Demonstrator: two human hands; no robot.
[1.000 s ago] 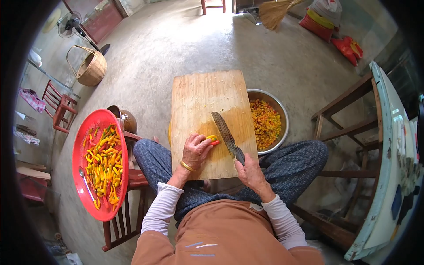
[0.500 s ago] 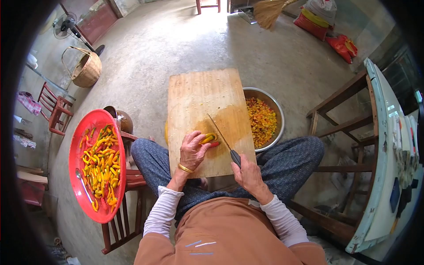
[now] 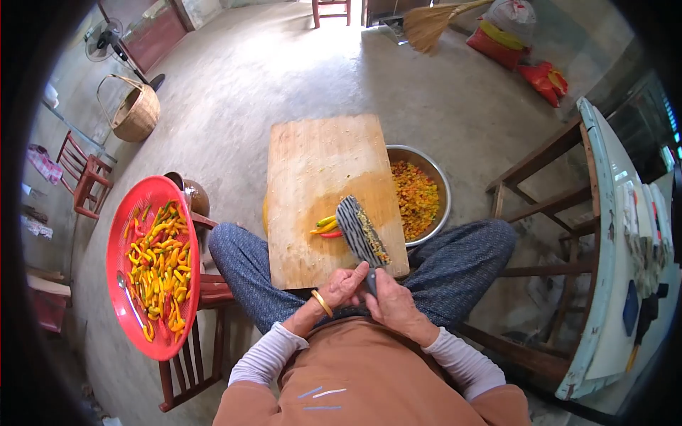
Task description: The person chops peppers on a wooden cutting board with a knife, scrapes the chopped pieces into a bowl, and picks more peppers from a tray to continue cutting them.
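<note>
My right hand [image 3: 399,307] grips the dark handle of a kitchen knife [image 3: 360,231]. Its broad, streaked blade is turned flat side up, tilted over the cutting board [image 3: 312,156], and chopped pepper bits cling along one edge. My left hand [image 3: 339,287], with a gold bangle at the wrist, is closed against the knife where blade meets handle; its fingertips are partly hidden. A few whole yellow and red peppers [image 3: 326,226] lie on the board just left of the blade. Wet, stained wood surrounds them.
Right of the board, a metal bowl [image 3: 444,188] holds chopped peppers [image 3: 414,199]. At left, a red tray [image 3: 121,284] of whole peppers with a spoon [image 3: 133,298] rests on a chair [image 3: 186,369]. A brown jar [image 3: 195,199] stands behind it. A pale-topped table [image 3: 590,284] stands right.
My left hand has left the peppers and moved back to the knife's handle end. The knife has turned from edge-down to flat side up, showing chopped bits on it.
</note>
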